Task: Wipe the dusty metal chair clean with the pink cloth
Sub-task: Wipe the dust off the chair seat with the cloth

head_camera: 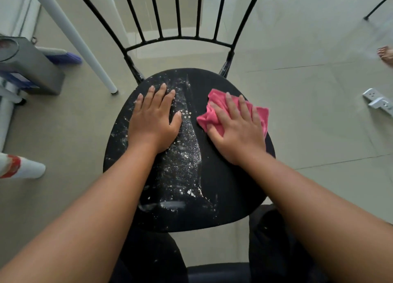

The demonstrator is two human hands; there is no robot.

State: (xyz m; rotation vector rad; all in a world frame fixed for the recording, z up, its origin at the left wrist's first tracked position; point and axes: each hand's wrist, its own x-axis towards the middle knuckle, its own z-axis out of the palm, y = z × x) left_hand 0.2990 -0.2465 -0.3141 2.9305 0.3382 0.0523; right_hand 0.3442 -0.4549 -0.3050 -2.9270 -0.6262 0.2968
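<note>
A black metal chair [223, 193] with a barred backrest stands in front of me on the tiled floor. White dust and specks cover the middle and left of its seat; the right side looks dark and clean. My left hand [154, 119] lies flat on the dusty left part of the seat, fingers straight. A crumpled pink cloth [214, 112] lies on the right part of the seat. My right hand [236, 125] presses down on the pink cloth with its fingers spread flat over it.
A white table leg [85, 46] slants down to the floor left of the chair. A grey box-like appliance [29, 68] stands at the far left. A white power strip [378, 101] lies on the floor at right. Another person's foot [386, 55] shows at the right edge.
</note>
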